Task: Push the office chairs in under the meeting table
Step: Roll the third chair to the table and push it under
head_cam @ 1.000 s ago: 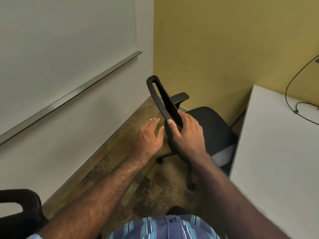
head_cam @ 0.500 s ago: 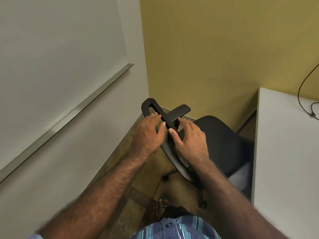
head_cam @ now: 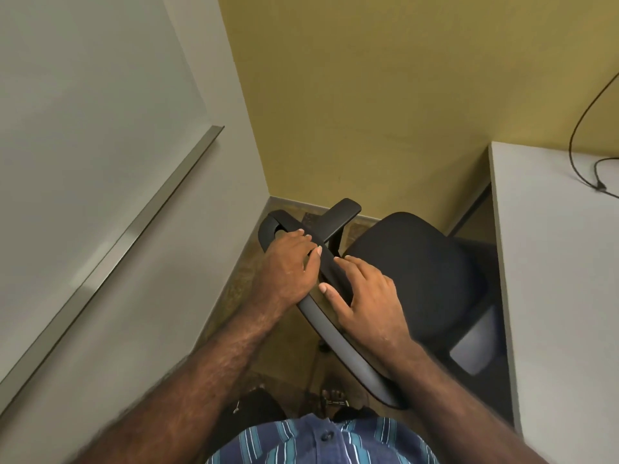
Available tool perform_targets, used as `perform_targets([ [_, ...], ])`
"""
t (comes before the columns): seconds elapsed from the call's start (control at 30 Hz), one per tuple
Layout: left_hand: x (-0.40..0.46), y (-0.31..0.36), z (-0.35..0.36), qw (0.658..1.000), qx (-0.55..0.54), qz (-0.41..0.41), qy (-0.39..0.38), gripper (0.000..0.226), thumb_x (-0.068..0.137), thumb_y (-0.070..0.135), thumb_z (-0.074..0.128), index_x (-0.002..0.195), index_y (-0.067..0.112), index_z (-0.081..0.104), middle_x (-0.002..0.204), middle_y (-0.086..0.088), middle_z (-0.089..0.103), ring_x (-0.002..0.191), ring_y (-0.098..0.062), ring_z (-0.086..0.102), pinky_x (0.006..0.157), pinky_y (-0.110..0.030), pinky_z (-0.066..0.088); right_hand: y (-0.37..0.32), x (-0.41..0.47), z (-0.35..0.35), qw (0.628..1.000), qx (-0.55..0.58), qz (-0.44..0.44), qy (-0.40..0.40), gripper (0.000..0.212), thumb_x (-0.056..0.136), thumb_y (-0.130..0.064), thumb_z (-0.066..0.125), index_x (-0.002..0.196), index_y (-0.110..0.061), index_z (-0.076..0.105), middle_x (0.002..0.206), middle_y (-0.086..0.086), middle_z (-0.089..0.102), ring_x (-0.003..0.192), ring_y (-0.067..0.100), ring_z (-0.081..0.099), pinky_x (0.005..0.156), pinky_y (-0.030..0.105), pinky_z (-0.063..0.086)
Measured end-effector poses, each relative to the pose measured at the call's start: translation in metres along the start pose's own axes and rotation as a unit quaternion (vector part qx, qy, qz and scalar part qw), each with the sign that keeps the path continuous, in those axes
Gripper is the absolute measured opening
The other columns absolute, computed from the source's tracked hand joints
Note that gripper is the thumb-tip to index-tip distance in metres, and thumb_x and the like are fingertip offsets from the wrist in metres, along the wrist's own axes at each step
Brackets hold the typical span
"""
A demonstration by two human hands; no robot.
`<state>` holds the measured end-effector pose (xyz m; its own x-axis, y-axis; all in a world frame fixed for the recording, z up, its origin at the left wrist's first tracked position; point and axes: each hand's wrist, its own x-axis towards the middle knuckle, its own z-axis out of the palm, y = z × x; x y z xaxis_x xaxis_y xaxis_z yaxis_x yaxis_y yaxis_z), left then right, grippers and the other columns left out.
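Note:
A black office chair stands between the left wall and the white meeting table [head_cam: 552,279]. Its seat [head_cam: 415,269] points toward the table, and the seat's right side with one grey armrest [head_cam: 474,349] lies under the table's edge. The other armrest [head_cam: 338,217] sticks up toward the far corner. Directly below me runs the backrest's top rail [head_cam: 338,343]. My left hand [head_cam: 288,266] grips the far end of that rail, fingers curled over it. My right hand [head_cam: 365,296] holds the rail just nearer, fingers on the seat side and thumb on the near side.
A whiteboard with a metal tray [head_cam: 134,226] hangs on the left wall, close to the chair. The yellow wall [head_cam: 385,112] closes off the corner behind the chair. A black cable [head_cam: 589,155] lies on the table's far end. My feet show on the patterned floor [head_cam: 284,346].
My left hand, hovering beside the backrest a second ago, has taken hold of its top rail. I have moved in over the chair, and its seat sits further under the table edge.

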<state>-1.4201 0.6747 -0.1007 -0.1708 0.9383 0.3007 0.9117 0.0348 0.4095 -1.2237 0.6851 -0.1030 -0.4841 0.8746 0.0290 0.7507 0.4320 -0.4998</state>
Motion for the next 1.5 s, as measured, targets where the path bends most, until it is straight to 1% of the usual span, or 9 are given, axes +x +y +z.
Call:
perform_targets([
  [0.1,0.013,-0.011,-0.002,0.999,0.013,0.044,-0.012,0.032,0.103,0.029,0.062,0.114,0.007,0.082,0.115,-0.008,0.081,0.120,-0.022,0.071,0.114,-0.043,0.045,-0.004,0.003,0.005,1.000,-0.013,0.010,0.006,0.070,0.105,-0.073,0.040,0.161,-0.032,0.048,0.165,-0.007,0.048,0.153,0.014,0.039,0.124,0.044,0.033],
  [0.33,0.036,-0.039,-0.007,0.983,-0.049,0.141,-0.107,0.039,0.102,0.042,0.054,0.101,0.015,0.082,0.093,0.002,0.078,0.093,-0.013,0.067,0.117,-0.033,0.041,-0.022,0.001,0.022,0.994,-0.056,0.089,0.015,0.071,0.104,-0.082,0.029,0.161,-0.040,0.042,0.159,-0.013,0.055,0.145,0.009,0.046,0.121,0.038,0.031],
  [0.47,0.045,-0.056,-0.011,0.969,-0.051,0.182,-0.160,0.046,0.102,0.050,0.046,0.093,0.020,0.080,0.083,0.006,0.072,0.084,-0.010,0.062,0.110,-0.030,0.045,-0.040,-0.005,0.027,0.981,-0.059,0.181,0.047,0.079,0.100,-0.088,0.028,0.160,-0.040,0.043,0.151,-0.010,0.063,0.135,0.012,0.058,0.115,0.042,0.044],
  [0.6,0.049,-0.055,-0.010,0.966,-0.051,0.203,-0.149,0.044,0.102,0.050,0.048,0.085,0.021,0.077,0.073,0.007,0.066,0.074,-0.010,0.058,0.105,-0.029,0.044,-0.047,-0.014,0.026,0.965,-0.056,0.243,0.080,0.085,0.094,-0.094,0.028,0.151,-0.037,0.056,0.135,-0.010,0.073,0.117,0.012,0.068,0.097,0.040,0.057],
  [0.73,0.058,-0.063,-0.005,0.948,-0.046,0.259,-0.177,0.048,0.103,0.050,0.044,0.091,0.020,0.079,0.077,0.007,0.070,0.078,-0.010,0.062,0.119,-0.033,0.040,-0.064,-0.018,0.030,0.942,-0.078,0.316,0.087,0.091,0.091,-0.099,0.019,0.141,-0.039,0.065,0.128,-0.012,0.074,0.108,0.011,0.069,0.091,0.041,0.060],
  [0.93,0.070,-0.070,0.003,0.923,-0.051,0.326,-0.196,0.049,0.099,0.053,0.048,0.108,0.016,0.080,0.098,0.003,0.078,0.098,-0.012,0.069,0.119,-0.040,0.042,-0.077,-0.025,0.034,0.901,-0.108,0.404,0.112,0.091,0.087,-0.102,0.013,0.123,-0.044,0.073,0.109,-0.020,0.074,0.096,0.009,0.067,0.077,0.041,0.062],
  [1.13,0.078,-0.065,0.005,0.912,-0.042,0.356,-0.200,0.047,0.099,0.057,0.047,0.088,0.022,0.077,0.072,0.011,0.066,0.071,-0.006,0.058,0.099,-0.035,0.051,-0.082,-0.024,0.029,0.870,-0.118,0.453,0.152,0.094,0.084,-0.105,0.013,0.118,-0.044,0.076,0.102,-0.020,0.075,0.090,0.008,0.067,0.074,0.038,0.061],
  [1.3,0.096,-0.056,0.008,0.902,-0.029,0.374,-0.212,0.050,0.100,0.057,0.043,0.079,0.024,0.073,0.064,0.010,0.061,0.064,-0.008,0.057,0.089,-0.035,0.053,-0.080,-0.023,0.029,0.847,-0.139,0.478,0.185,0.093,0.086,-0.103,0.012,0.114,-0.044,0.079,0.094,-0.020,0.077,0.084,0.008,0.067,0.072,0.035,0.059],
  [1.5,0.126,-0.038,0.021,0.893,-0.033,0.388,-0.227,0.057,0.100,0.060,0.040,0.095,0.022,0.082,0.074,0.009,0.071,0.072,-0.009,0.062,0.074,-0.029,0.049,-0.070,-0.016,0.028,0.837,-0.135,0.496,0.185,0.089,0.093,-0.097,0.015,0.122,-0.041,0.079,0.099,-0.018,0.077,0.094,0.009,0.067,0.093,0.046,0.059],
])
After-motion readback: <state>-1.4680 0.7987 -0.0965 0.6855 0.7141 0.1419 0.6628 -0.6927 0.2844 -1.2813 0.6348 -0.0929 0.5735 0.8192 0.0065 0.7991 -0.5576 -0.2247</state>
